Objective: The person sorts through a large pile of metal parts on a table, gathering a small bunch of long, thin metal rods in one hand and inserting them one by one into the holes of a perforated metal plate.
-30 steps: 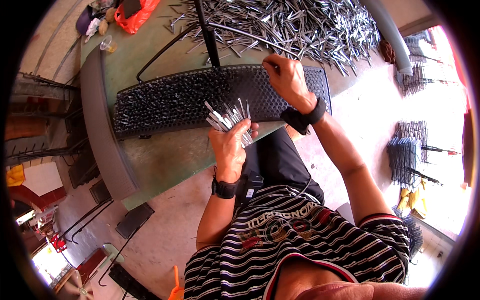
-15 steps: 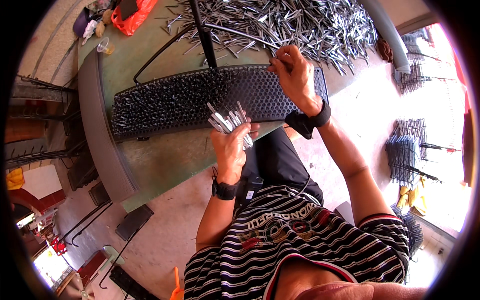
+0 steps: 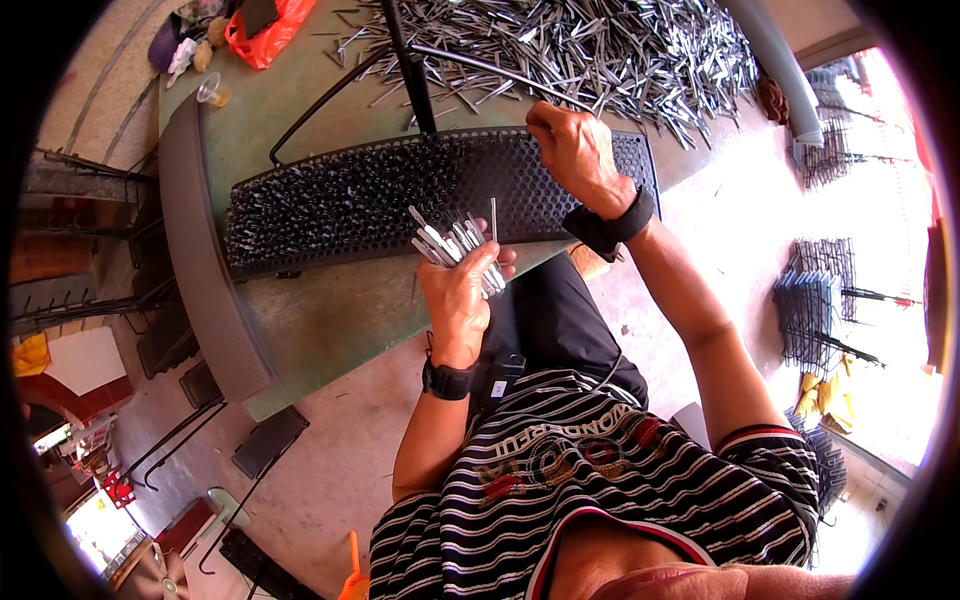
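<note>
A bundle of thin silvery metal strips (image 3: 440, 243) fans out of my left hand (image 3: 458, 300), which is closed around it just off the near edge of a long black board full of holes (image 3: 505, 190). One strip stands up apart from the others beside my thumb. Small dark pieces with shiny tips (image 3: 330, 210) stand densely in the left part of the board; bare holes show toward its right. Over that right part is my right hand (image 3: 575, 150), its fingers curled in and pointing down-left. Whatever the fingertips may hold is hidden behind the hand.
Beyond the board, loose metal strips (image 3: 600, 50) lie heaped on the green table (image 3: 330, 345). A black metal frame (image 3: 412, 85) rises at the board's far edge. A curved grey panel (image 3: 200, 260) borders the left, near a plastic cup (image 3: 213, 92) and a red bag (image 3: 268, 35).
My right hand has turned and moved slightly down, its fingers now curled under. In my left hand one strip now stands more upright, apart from the bundle.
</note>
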A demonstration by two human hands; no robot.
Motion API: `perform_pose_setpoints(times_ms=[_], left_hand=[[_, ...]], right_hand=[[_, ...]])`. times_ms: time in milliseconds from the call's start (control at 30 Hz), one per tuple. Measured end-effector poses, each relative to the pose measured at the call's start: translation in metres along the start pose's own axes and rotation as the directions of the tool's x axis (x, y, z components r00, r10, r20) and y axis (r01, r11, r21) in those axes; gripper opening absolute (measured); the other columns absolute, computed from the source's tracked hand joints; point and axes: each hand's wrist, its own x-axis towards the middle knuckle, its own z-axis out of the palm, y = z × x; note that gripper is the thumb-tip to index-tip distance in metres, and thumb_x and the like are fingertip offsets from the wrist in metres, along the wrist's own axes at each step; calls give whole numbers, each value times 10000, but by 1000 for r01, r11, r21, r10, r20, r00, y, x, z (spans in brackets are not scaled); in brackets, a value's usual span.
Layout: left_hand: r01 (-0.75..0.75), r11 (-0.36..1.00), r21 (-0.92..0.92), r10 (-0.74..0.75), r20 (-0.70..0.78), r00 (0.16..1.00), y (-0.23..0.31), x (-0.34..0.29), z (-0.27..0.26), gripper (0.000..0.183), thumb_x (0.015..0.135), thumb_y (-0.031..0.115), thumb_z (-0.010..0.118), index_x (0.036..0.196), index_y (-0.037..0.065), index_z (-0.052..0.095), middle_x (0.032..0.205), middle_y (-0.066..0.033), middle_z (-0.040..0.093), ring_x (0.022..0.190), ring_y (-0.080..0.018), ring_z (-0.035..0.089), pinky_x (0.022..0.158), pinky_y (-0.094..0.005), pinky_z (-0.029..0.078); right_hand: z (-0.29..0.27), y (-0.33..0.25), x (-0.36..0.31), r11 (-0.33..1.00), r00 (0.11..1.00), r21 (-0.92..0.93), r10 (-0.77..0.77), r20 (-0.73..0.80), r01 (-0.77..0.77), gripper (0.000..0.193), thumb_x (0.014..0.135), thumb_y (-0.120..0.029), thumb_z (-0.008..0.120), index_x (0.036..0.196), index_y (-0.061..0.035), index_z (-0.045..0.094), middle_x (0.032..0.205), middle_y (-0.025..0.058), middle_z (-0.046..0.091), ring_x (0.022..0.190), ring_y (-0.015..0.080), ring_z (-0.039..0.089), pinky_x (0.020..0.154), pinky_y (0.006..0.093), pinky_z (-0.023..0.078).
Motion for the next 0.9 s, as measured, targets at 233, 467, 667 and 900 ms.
perform_pose_setpoints(times_ms=[233, 467, 667, 900], left_hand=[[1, 1000, 19, -1, -4, 1000, 1, -2, 2, 236, 746, -32, 659, 973, -34, 594, 790, -90, 623, 606, -207, 638, 501, -303, 536], [-14, 1000, 26, 13, 12, 1000, 0, -2, 5, 236, 747, -23, 662, 972, -27, 587, 760, -81, 615, 567, -187, 615, 490, -292, 516], [5, 1000, 24, -5, 2, 1000, 2, -4, 12, 234, 743, -28, 665, 963, -21, 584, 752, -79, 612, 565, -185, 614, 491, -292, 516], [-1, 999, 39, 1, 6, 1000, -4, -2, 11, 228, 746, -26, 666, 959, -22, 586, 752, -82, 613, 565, -186, 617, 492, -291, 519]], right_hand=[[-3, -1, 0, 998, 1000, -60, -4, -16, 3, 75, 802, -105, 574, 848, -58, 611, 743, 135, 633, 675, 328, 621, 573, 395, 479], [-7, 5, 0, 994, 996, -82, -63, 63, 68, 69, 808, -103, 575, 842, -53, 607, 742, 136, 629, 662, 332, 612, 572, 391, 475], [-4, 9, 5, 983, 989, -117, -133, 69, 141, 62, 782, -92, 519, 774, -44, 557, 682, 152, 601, 629, 353, 595, 537, 425, 452], [-2, 12, 1, 974, 978, -96, -197, 71, 204, 48, 757, -63, 518, 792, -44, 544, 670, 149, 601, 635, 357, 603, 516, 424, 452]])
